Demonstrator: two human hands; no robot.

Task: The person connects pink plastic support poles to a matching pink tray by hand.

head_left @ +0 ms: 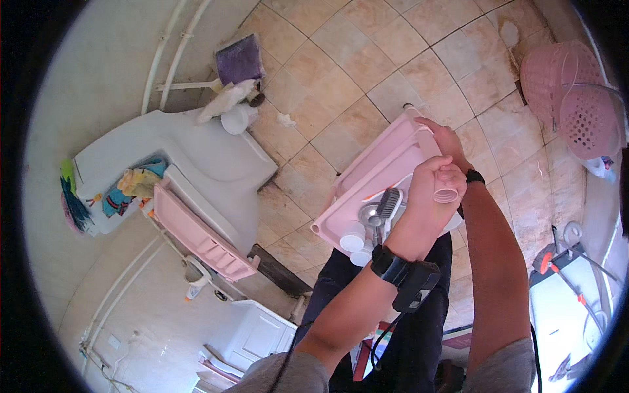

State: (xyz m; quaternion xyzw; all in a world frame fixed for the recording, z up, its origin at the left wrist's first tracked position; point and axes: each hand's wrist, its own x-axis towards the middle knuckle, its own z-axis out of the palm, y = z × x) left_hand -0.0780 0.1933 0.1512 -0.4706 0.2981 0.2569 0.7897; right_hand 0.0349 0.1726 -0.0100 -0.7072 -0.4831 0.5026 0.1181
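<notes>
A pink plastic rack [386, 160] with tray-like shelves stands tilted in view in front of my legs. My left hand [429, 196] is closed round a short pink tube [446, 195], whose round open end faces up. Just beyond it, my right hand [449, 139] grips the rack's far right corner, its fingers partly hidden by the left hand. Near the left wrist, the rack bears a dark-bristled brush [391, 202], a round metal piece [369, 214] and white lidded jars [352, 237].
A white washbasin [196, 144] lies at the left, with cloths [139, 183] and another pink shelf tray [200, 229] beside it. A purple dustpan-like piece [240, 60] rests by the wall. Pink baskets [563, 98] stand at the right, above a long orange-headed brush [544, 259].
</notes>
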